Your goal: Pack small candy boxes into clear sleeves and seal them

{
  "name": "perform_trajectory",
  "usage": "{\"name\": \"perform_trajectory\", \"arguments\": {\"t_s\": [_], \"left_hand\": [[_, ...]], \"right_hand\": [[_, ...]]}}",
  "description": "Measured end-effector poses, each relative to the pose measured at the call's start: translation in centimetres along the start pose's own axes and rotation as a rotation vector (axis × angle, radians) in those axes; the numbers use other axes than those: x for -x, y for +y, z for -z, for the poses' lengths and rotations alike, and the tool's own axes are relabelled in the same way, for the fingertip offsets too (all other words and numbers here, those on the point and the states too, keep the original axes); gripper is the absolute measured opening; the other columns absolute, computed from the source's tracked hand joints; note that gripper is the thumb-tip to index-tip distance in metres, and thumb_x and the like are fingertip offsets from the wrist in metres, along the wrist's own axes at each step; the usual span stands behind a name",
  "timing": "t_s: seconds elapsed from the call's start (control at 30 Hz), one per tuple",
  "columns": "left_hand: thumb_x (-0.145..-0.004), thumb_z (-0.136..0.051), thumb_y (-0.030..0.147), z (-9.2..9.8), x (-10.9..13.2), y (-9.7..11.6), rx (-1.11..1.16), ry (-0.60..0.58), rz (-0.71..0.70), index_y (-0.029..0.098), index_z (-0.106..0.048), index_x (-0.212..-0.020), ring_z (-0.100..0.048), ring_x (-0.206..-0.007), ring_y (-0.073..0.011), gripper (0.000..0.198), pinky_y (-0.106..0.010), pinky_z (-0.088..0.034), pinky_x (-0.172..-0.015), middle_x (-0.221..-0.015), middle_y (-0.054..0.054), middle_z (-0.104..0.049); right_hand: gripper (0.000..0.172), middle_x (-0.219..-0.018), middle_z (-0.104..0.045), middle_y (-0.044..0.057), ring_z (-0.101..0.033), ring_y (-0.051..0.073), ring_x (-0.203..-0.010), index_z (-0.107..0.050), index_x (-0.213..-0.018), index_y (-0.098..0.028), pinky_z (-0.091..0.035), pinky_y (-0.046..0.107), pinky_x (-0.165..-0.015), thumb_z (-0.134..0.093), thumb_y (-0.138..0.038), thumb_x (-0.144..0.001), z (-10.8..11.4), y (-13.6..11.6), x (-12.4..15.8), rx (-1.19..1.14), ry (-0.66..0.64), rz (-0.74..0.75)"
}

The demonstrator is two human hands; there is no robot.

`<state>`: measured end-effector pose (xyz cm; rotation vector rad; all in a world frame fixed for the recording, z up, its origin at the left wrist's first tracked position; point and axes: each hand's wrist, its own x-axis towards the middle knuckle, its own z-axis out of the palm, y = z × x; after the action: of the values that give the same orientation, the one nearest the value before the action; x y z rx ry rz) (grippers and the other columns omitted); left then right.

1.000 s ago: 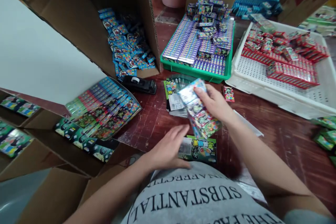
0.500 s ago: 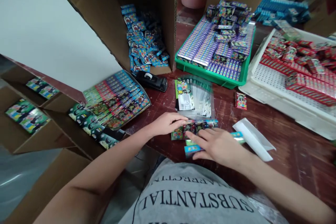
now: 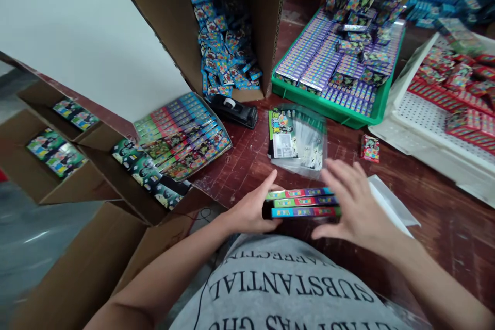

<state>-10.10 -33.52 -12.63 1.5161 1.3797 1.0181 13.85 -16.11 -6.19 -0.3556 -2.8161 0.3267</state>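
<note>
A small stack of flat colourful card packs [image 3: 303, 202] stands on edge on the dark red table near my body. My left hand [image 3: 253, 209] presses against the stack's left end, thumb on top and fingers curled round it. My right hand [image 3: 353, 206] is at the stack's right end with its fingers spread and stretched out, palm toward the packs. Just beyond the stack lies a pile of clear printed bags [image 3: 297, 139].
A black tape dispenser [image 3: 236, 110] lies left of the bags. A green tray [image 3: 371, 113] of purple packs and a white tray [image 3: 433, 149] of red packs stand behind. A cardboard box [image 3: 162, 26] holds blue packs. One loose red pack [image 3: 370, 148] and white paper [image 3: 390, 203] lie at right.
My right hand brought a fan of packs down to the table, and both hands squared them into a neat stack on edge. The camera view shifted left and down.
</note>
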Motion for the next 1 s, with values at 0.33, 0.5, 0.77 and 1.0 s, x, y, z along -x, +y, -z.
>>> {"name": "perform_trajectory", "arguments": {"t_s": [0.33,0.5,0.77,1.0], "left_hand": [[-0.079,-0.076,0.021,0.3,-0.3,-0.1,0.035,0.013,0.037,0.031,0.008,-0.162,-0.059,-0.128,-0.0324,0.119,-0.050,-0.046,-0.107,-0.145,-0.016,-0.052],[-0.078,-0.078,0.022,0.4,-0.7,0.5,0.014,-0.018,0.103,0.034,0.003,-0.162,-0.059,-0.129,-0.0306,0.117,-0.049,-0.044,-0.110,-0.148,-0.013,-0.050],[-0.080,-0.080,0.029,0.8,-1.2,0.5,-0.029,-0.041,0.105,0.031,-0.007,-0.163,-0.056,-0.132,-0.0325,0.112,-0.052,-0.039,-0.115,-0.148,-0.014,-0.052],[-0.091,-0.061,0.018,-0.3,-1.6,0.7,-0.075,-0.027,-0.033,0.030,-0.014,-0.162,-0.057,-0.131,-0.0273,0.087,-0.048,-0.041,-0.115,-0.145,-0.012,-0.055]], "right_hand": [[0.063,-0.117,-0.057,0.012,-0.061,0.034,-0.108,-0.053,-0.131,-0.031,-0.056,0.058,-0.092,-0.084,-0.044,-0.078,-0.5,-0.1,8.0,-0.036,0.184,-0.345],[0.052,-0.120,-0.061,0.011,-0.066,0.029,-0.106,-0.049,-0.127,-0.027,-0.058,0.053,-0.092,-0.077,-0.042,-0.085,-3.8,-2.3,8.0,-0.390,0.264,-0.731],[0.021,-0.119,-0.071,0.006,-0.068,0.028,-0.114,-0.067,-0.107,-0.031,-0.058,0.046,-0.094,-0.074,-0.033,-0.088,6.1,0.8,8.1,-0.719,0.127,-0.527],[0.035,-0.090,-0.075,0.000,-0.069,0.020,-0.076,-0.070,-0.125,-0.037,-0.056,0.035,-0.068,-0.069,-0.026,-0.092,10.8,-1.8,-0.1,-0.139,-0.499,0.159]]}}
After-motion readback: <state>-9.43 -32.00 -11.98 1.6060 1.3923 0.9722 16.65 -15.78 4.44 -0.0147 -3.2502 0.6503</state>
